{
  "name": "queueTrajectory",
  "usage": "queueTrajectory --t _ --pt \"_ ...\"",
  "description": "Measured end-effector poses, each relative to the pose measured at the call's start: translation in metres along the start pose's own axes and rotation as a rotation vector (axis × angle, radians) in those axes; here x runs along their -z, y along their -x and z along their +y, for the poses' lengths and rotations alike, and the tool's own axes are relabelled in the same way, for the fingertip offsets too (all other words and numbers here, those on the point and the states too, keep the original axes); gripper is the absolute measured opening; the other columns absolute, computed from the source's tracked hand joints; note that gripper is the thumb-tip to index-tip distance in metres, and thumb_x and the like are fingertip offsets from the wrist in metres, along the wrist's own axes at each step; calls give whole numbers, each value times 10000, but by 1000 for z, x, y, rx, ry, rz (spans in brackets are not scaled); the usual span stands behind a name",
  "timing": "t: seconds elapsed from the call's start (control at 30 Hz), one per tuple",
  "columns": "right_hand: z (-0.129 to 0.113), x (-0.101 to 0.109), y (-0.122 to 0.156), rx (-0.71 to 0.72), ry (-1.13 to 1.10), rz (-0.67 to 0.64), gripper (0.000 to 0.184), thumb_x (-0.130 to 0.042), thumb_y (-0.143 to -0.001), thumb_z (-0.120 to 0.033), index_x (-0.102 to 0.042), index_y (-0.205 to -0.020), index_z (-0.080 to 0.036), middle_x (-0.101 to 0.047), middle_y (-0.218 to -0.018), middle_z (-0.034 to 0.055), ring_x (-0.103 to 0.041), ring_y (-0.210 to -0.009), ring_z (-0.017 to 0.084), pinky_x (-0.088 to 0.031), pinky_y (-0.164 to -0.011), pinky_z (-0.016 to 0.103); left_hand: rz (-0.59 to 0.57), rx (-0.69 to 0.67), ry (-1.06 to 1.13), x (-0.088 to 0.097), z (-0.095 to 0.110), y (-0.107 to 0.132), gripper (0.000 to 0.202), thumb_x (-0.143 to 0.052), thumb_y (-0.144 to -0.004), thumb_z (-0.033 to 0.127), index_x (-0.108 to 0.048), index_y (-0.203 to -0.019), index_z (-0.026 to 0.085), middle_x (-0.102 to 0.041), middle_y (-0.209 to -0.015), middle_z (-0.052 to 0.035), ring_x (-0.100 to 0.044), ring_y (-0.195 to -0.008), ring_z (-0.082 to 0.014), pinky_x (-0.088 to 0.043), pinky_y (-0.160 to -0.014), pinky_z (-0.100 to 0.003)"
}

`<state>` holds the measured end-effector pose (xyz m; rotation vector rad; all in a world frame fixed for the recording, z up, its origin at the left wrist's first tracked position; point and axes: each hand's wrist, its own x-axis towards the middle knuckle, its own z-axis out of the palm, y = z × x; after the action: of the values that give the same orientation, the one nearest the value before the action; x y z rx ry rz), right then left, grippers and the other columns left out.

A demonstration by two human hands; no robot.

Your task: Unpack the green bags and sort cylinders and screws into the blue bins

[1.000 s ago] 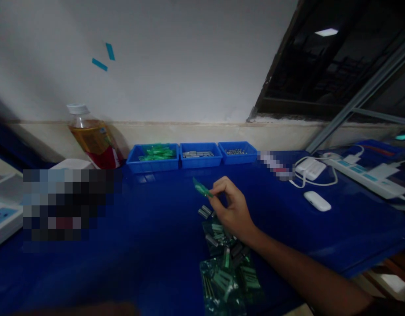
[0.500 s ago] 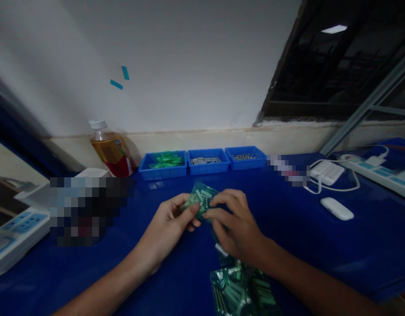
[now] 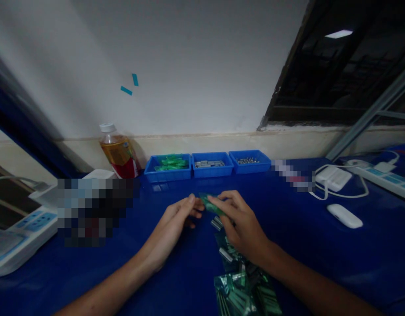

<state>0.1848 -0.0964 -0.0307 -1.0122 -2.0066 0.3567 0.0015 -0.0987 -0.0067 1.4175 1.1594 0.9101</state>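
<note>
Between the thumb and fingers of my right hand [image 3: 240, 219] is a small green translucent plastic bag [image 3: 209, 204], seen nearly edge-on over the table. My left hand [image 3: 179, 215] is just left of it, thumb raised and fingers loosely curled apart, its fingertips close to the bag's left end; I see nothing in its grasp. Below my right hand, several filled green bags [image 3: 235, 292] lie in a pile, with long pieces showing through the plastic. Short silvery rods [image 3: 217, 223] are at the right hand's fingertips, and another silvery piece [image 3: 226, 254] rests on the pile.
Three blue bins line the wall: one with green bags [image 3: 172, 163], one with metal rods [image 3: 209, 164], one with small metal parts [image 3: 247, 160]. A drink bottle [image 3: 118, 153] and power strip [image 3: 31, 224] stand left. A white case [image 3: 345, 216] and charger [image 3: 334, 177] lie right.
My left hand has let go of the green bag, which my right hand now holds turned edge-on. The silvery rods below it have come into sight. The whole view has shifted slightly.
</note>
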Motion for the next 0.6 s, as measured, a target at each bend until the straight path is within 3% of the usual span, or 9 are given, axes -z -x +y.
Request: queueTrajectory --t 0.13,0.23,0.3,0.37,0.43,0.47,0.6 --pt "-6 -1 4 114 104 -56 539 -398 -839 -49 -455 -1327 -270 -443 -1275 106 -525 -1089 208 -497 -874 380 -80 66 135 7 3 -9 258 -588 -790 397 -559 -752 144 -550 -665 3 -516 -616 -113 -403 -582 -225" --pt "-18 3 5 141 123 -55 529 -443 -854 -103 -404 -1351 -282 -380 -1385 99 -487 -1169 235 -463 -950 436 -54 -65 -71 28 14 -23 166 -552 -786 314 -532 -743 154 -535 -616 18 -506 -571 -111 -403 -564 -222" --pt "-24 5 6 142 112 -34 517 -463 -856 -123 -399 -1343 -284 -354 -1415 95 -480 -1187 241 -451 -970 449 119 -261 -426 54 29 -41 152 -503 -802 289 -567 -792 151 -602 -681 -16 -559 -630 -144 -433 -604 -247" --pt "-27 7 6 132 86 -17 502 -475 -855 -138 -403 -1330 -283 -350 -1416 100 -475 -1197 246 -463 -960 445 351 -445 -876 84 45 -65 203 -503 -808 258 -609 -949 157 -666 -853 -55 -610 -795 -198 -451 -732 -297" --pt "-25 7 7 110 64 -10 479 -482 -855 -151 -418 -1312 -278 -366 -1394 109 -466 -1208 250 -472 -950 442 539 -496 -1176 111 58 -91 270 -446 -857 254 -607 -1053 161 -674 -953 -86 -620 -870 -228 -447 -780 -322" --pt "-22 7 6 96 58 -14 467 -484 -856 -157 -425 -1304 -273 -376 -1379 113 -457 -1217 250 -464 -960 446 562 -502 -1286 121 62 -103 293 -408 -882 247 -602 -1084 160 -666 -1007 -100 -620 -899 -235 -446 -785 -323" --pt "-12 3 5 38 52 -53 436 -486 -856 -172 -443 -1283 -249 -398 -1312 122 -434 -1228 243 -433 -994 450 336 -449 -1569 139 57 -138 327 -395 -848 132 -608 -1097 135 -656 -1036 -128 -621 -922 -239 -449 -761 -304"
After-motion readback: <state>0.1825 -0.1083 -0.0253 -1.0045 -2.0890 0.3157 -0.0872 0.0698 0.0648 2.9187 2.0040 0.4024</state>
